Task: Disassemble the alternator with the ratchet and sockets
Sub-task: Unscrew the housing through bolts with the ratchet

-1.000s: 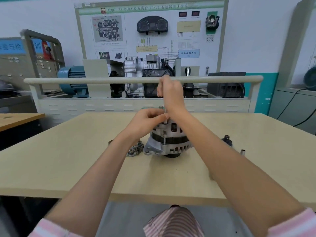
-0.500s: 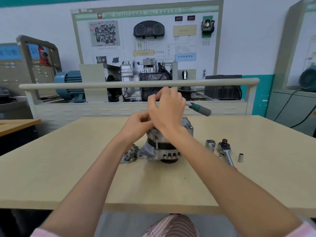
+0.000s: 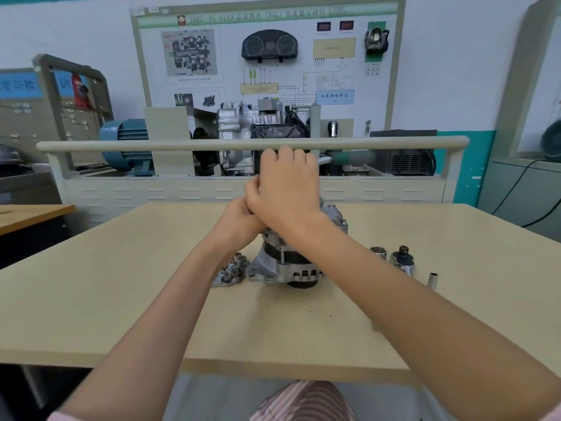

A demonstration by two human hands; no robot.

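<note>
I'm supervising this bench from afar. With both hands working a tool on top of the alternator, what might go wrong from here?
1. The alternator stands unclamped on the table; a hard pull by the right hand on the green-handled tool may tip it.
2. The left hand sits under the right, so a slip could pinch it.
3. The small socket could be knocked away.

- Both forearms were bare from the wrist back to near the bottom edge of the view.
- The left hand (image 3: 239, 220) and the right hand (image 3: 287, 189) wore no gloves; no ring, watch or band showed on the parts visible.
- A thin strip of pale pink sleeve cuff (image 3: 57, 416) showed at the bottom left corner, and another at the bottom right corner.
- Below the table edge, at the bottom centre, lay striped cloth (image 3: 303, 402) in pink and white, with narrow stripes and soft folds.
</note>
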